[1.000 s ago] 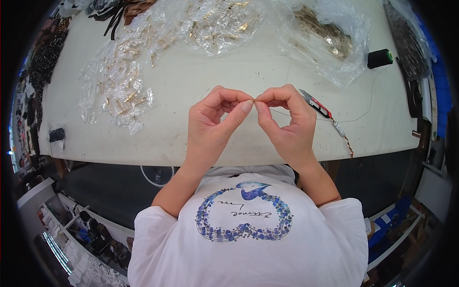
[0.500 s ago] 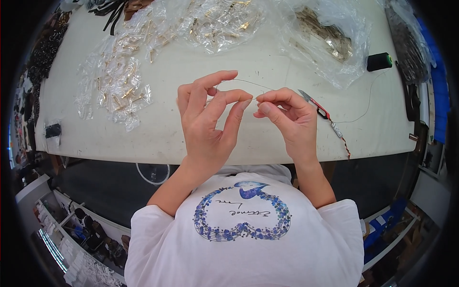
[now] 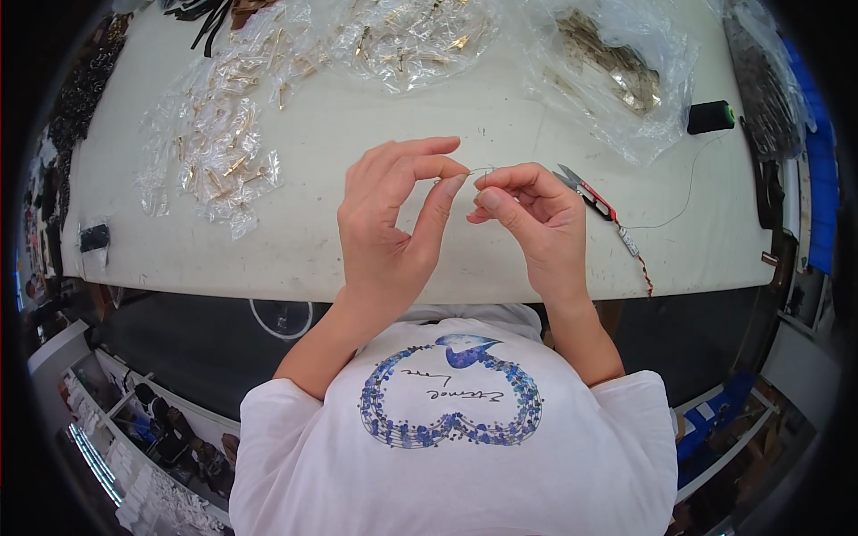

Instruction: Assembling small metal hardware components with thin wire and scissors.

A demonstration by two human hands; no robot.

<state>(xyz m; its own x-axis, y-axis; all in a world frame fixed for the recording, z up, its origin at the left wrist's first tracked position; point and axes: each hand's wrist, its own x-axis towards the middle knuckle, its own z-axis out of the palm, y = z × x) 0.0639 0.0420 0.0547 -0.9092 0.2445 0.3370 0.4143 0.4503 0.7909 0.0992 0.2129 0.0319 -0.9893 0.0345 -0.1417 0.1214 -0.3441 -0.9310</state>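
Observation:
Above the table's near half my hands face each other, fingertips slightly apart. My left hand [image 3: 389,219] pinches thumb and forefinger together on a dark thread [image 3: 482,168], its other fingers raised. The thread makes a short arc toward my right hand [image 3: 536,223]. That hand is closed too, thumb against forefinger, other fingers curled in; a fine, short line stands at its fingertips, too small to name. Right beside it lies a pair of thread snips [image 3: 593,198] with red handles, a white-wrapped tag and a twisted cord.
A black thread spool [image 3: 710,117] stands at the right, a loose strand trailing from it. Clear bags of gold-coloured metal pieces [image 3: 234,165] spread over the far left and middle of the pale table [image 3: 268,268]. Another plastic bag [image 3: 617,67] holds brownish pieces. A small black item [image 3: 94,237] lies left.
The large thread loop between my hands has shrunk to a short arc. My left fingertips have risen slightly, and the pale thin piece between the fingertips no longer shows.

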